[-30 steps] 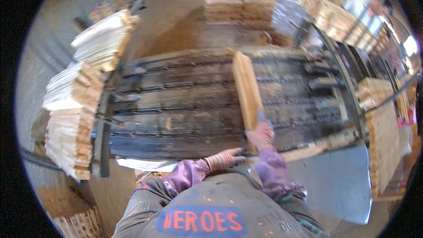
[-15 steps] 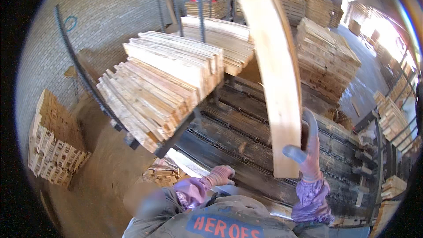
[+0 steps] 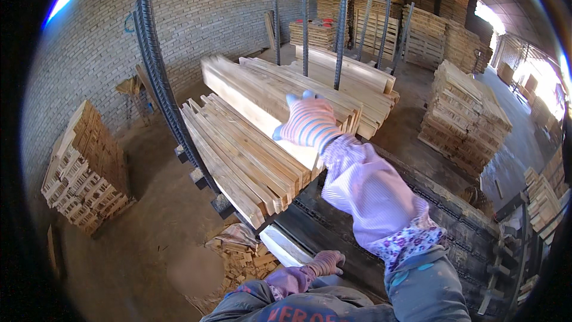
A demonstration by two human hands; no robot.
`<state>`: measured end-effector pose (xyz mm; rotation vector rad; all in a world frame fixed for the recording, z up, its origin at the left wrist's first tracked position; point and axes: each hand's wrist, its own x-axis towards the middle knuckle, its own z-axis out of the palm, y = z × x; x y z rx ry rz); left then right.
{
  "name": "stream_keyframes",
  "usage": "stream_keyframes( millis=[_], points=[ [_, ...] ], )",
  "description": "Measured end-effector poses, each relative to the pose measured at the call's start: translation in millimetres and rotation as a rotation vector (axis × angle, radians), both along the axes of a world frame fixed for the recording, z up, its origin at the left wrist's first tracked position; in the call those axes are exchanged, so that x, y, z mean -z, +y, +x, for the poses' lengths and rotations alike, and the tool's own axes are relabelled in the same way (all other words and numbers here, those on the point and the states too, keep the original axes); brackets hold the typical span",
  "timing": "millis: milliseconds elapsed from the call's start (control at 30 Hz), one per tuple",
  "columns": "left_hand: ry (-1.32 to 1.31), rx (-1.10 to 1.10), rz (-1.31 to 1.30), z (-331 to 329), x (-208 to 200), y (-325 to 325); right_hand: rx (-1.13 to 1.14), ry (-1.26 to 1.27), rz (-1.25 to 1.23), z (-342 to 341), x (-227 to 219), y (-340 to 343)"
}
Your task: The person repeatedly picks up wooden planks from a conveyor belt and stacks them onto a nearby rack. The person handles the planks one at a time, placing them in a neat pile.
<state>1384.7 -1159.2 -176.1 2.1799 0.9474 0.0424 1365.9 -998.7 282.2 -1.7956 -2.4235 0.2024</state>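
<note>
My right hand [image 3: 307, 119], in a striped glove with bluish fingertips, is closed over the upper edge of a wooden board [image 3: 256, 119]. The thumb lies on the board's bright near face and the fingers reach over its top. This board stands on edge in a rack, against a row of similar boards [image 3: 262, 86]. In front of it leans a lower row of narrower planks [image 3: 238, 152]. My left hand [image 3: 326, 262], also gloved, stays low by my waist near a pale strip [image 3: 285, 247]. Its fingers are curled and nothing shows in them.
Ribbed steel bars [image 3: 158, 71] rise at the rack's left, with more upright bars [image 3: 341, 33] behind. A dark chain conveyor [image 3: 441, 220] runs under my right arm. Wood scraps [image 3: 253, 262] lie below the rack. Stacked timber stands left [image 3: 89, 167] and right [image 3: 462, 113].
My right hand has carried the raised board left and down onto the rack, against the standing row. The view has shifted, and my left hand remains low by my waist.
</note>
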Motion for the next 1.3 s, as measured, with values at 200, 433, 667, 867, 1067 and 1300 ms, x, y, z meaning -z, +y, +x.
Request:
stream_keyframes(
  millis=[200, 433, 667, 867, 1067, 1300],
  points=[
    [0.015, 0.004, 0.030, -3, -4, 0, -0.158, 0.030, -0.088, 6, -1, 15],
    [0.009, 0.040, 0.053, -2, -5, 7, -0.415, 0.841, 0.310, 88, 67, 8],
    [-0.030, -0.005, -0.008, -3, -7, 4, -0.339, 0.173, 0.261, 21, 23, 17],
    [-0.073, -0.007, 0.044, -6, 0, -1, -0.123, -0.094, -0.057, -29, -2, 42],
    [-0.084, 0.029, 0.034, -1, -8, 1, -0.145, 0.136, -0.095, 1, -3, 57],
    [-0.075, 0.041, 0.092, -2, 3, 5, -0.369, 1.070, 0.742, 75, 91, -5]
  ],
)
